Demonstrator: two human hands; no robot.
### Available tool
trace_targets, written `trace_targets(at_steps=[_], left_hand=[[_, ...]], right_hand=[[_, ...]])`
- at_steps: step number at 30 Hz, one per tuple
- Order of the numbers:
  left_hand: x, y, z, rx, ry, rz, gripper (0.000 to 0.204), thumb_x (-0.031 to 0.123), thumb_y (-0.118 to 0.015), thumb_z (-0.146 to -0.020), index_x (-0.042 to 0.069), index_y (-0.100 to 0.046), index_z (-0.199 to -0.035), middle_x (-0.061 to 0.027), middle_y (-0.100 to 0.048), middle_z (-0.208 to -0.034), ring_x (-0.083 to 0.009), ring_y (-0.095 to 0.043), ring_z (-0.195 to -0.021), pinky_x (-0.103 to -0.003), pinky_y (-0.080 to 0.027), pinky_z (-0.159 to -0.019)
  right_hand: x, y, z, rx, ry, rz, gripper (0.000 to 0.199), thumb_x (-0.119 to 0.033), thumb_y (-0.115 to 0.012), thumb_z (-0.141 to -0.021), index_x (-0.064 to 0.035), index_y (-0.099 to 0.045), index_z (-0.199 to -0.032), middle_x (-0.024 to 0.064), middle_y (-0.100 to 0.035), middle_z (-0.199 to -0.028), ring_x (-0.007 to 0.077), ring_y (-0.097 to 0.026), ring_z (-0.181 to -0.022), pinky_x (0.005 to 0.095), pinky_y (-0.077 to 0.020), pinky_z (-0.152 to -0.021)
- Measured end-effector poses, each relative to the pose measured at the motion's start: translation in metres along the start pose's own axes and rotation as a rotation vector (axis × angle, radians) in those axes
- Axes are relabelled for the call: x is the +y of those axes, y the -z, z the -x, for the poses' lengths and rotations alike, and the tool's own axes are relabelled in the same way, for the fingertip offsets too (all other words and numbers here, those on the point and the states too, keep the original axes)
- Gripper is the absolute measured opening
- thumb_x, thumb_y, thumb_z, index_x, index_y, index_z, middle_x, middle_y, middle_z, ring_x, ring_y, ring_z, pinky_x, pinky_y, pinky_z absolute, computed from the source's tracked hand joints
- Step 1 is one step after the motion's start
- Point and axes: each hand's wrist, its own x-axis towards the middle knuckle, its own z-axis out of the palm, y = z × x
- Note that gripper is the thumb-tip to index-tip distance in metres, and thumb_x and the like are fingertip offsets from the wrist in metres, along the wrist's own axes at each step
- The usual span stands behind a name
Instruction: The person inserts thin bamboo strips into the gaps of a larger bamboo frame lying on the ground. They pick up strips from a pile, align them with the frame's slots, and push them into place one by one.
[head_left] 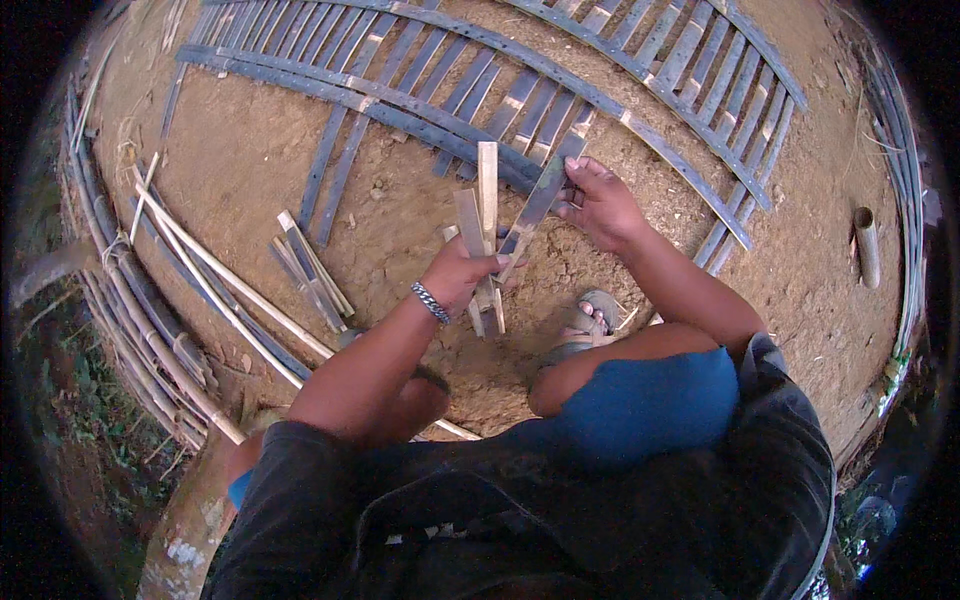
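My left hand (455,275), with a braided bracelet at the wrist, is closed round a small bunch of short split bamboo slats (488,190). Their pale and greyish ends stick out above and below the fist. My right hand (605,205) pinches the upper part of a longer dark bamboo slat (541,202) between thumb and fingers. That slat slants down toward my left thumb, and its lower end lies against the bunch. Just beyond both hands, a ladder-like bamboo lattice (400,115) of long rails and short crosspieces rests on the ground.
A second bamboo lattice (690,60) lies at the far right. Short bamboo pieces (312,272) are piled left of my left hand, near long thin strips (225,290). Bamboo poles (130,300) line the left edge. A cut bamboo tube (866,248) lies at right. My sandalled foot (590,318) is below the hands.
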Motion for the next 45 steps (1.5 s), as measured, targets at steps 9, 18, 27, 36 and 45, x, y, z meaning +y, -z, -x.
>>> trace_targets(at_steps=[9,18,27,36,45], left_hand=[[-0.019,-0.004,-0.01,0.09,-0.049,-0.181,0.036,0.001,-0.064,-0.083,-0.002,-0.056,-0.118,-0.0061,-0.066,-0.102,-0.0147,-0.064,-0.089,-0.03,-0.051,-0.077],[-0.013,-0.012,-0.014,0.111,-0.003,-0.121,0.038,-0.003,-0.063,-0.084,-0.001,-0.053,-0.121,-0.0109,-0.065,-0.105,-0.0203,-0.066,-0.09,-0.037,-0.059,-0.071],[-0.016,0.003,-0.012,0.163,0.006,-0.259,0.036,0.003,-0.07,-0.081,-0.002,-0.056,-0.114,-0.0107,-0.067,-0.1,-0.0199,-0.066,-0.087,-0.037,-0.059,-0.074],[0.011,0.013,-0.014,-0.046,0.049,-0.825,0.035,0.01,-0.064,-0.087,-0.001,-0.053,-0.118,-0.0073,-0.068,-0.094,-0.0142,-0.066,-0.082,-0.031,-0.055,-0.066],[0.02,0.02,-0.027,0.336,-0.138,-0.258,0.029,0.007,-0.055,-0.092,-0.004,-0.045,-0.117,-0.0194,-0.065,-0.113,-0.0249,-0.066,-0.1,-0.031,-0.054,-0.065]], right_hand=[[0.037,0.005,0.02,-0.054,-0.114,0.102,0.025,-0.027,-0.063,-0.092,-0.0122,-0.056,-0.111,-0.0004,-0.061,-0.101,0.0142,-0.059,-0.089,0.0338,-0.0523,-0.072],[0.029,0.014,0.025,-0.031,-0.124,0.074,0.025,-0.022,-0.063,-0.092,-0.0113,-0.056,-0.113,0.0004,-0.061,-0.102,0.0155,-0.06,-0.088,0.0366,-0.0554,-0.075],[0.016,0.044,0.025,0.331,0.126,0.118,0.028,-0.021,-0.065,-0.088,-0.0085,-0.057,-0.112,0.0076,-0.062,-0.102,0.0209,-0.062,-0.091,0.0389,-0.0531,-0.076],[0.027,0.036,0.059,-0.245,0.619,1.509,0.037,-0.019,-0.068,-0.081,-0.0101,-0.061,-0.117,0.0137,-0.065,-0.103,0.0344,-0.061,-0.094,0.0435,-0.0485,-0.081],[0.001,0.102,0.059,0.447,0.197,1.093,0.035,-0.025,-0.057,-0.091,-0.0037,-0.059,-0.119,0.0159,-0.066,-0.093,0.0242,-0.062,-0.084,0.0377,-0.049,-0.077]])
